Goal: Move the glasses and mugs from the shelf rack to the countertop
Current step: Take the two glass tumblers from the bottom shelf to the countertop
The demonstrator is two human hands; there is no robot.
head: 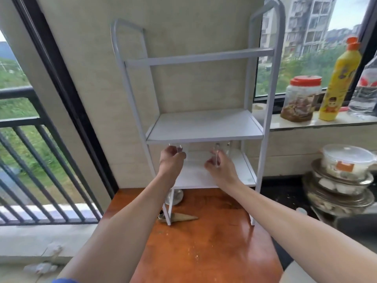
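Head view: left forearm stretches up to the shelf rack (204, 127), wrist bent. Left grip (172, 159) sits just under the rack's mid shelf, near its left front edge, fingers curled, pinching the rim of left glass (180, 150), which is clear & hard to make out. Right forearm runs in diag. from lower right. Right grip (221, 167) is over the rack's lower shelf, thumb & fingers clasping right glass (216, 158). Rack stands on the orange surface (204, 252). Right of rack: red-lid jar (299, 101), yellow bottle (340, 78).

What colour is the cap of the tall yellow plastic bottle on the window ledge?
Orange cap on the tall yellow plastic bottle; the head view shows it.
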